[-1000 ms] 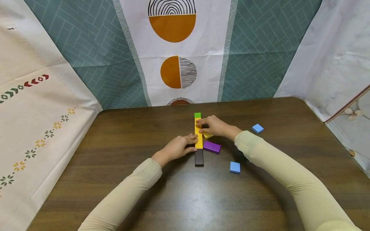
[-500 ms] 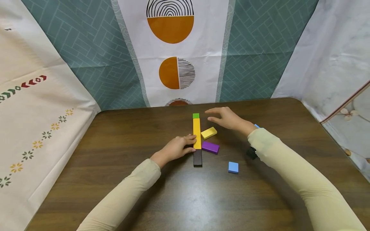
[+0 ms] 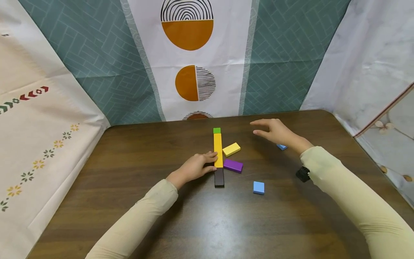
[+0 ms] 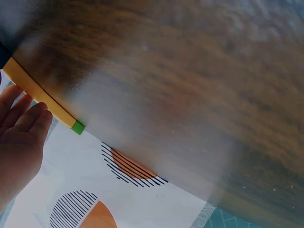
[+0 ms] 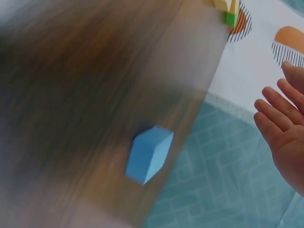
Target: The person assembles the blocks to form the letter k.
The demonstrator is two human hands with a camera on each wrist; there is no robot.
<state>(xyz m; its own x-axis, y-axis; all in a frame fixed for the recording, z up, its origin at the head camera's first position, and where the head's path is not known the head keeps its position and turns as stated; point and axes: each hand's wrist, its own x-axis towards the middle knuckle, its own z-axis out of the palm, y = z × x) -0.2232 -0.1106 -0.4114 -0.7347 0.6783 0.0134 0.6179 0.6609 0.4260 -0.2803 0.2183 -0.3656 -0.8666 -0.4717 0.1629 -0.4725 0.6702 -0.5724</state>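
A straight row of blocks lies on the table, with a green block (image 3: 217,130) at the far end, a long yellow stretch (image 3: 218,144) in the middle and a black block (image 3: 219,178) nearest. My left hand (image 3: 195,167) rests against the row's left side, fingertips on the yellow stretch and thumb by its joint with the black block. To the right, my right hand (image 3: 275,131) hovers over the table, fingers extended and holding nothing. Partly behind its wrist in the head view is a blue block (image 3: 282,147), fully seen as a blue block (image 5: 149,154) in the right wrist view.
Beside the row lie a pale yellow block (image 3: 231,149) and a purple block (image 3: 233,166), both at an angle. Another blue block (image 3: 258,187) sits closer to the front. A patterned cloth (image 3: 226,86) hangs behind the table's far edge.
My right hand has left the yellow stretch and moved right, uncovering the pale yellow block. The left hand stays against the row. The head view has shifted slightly.
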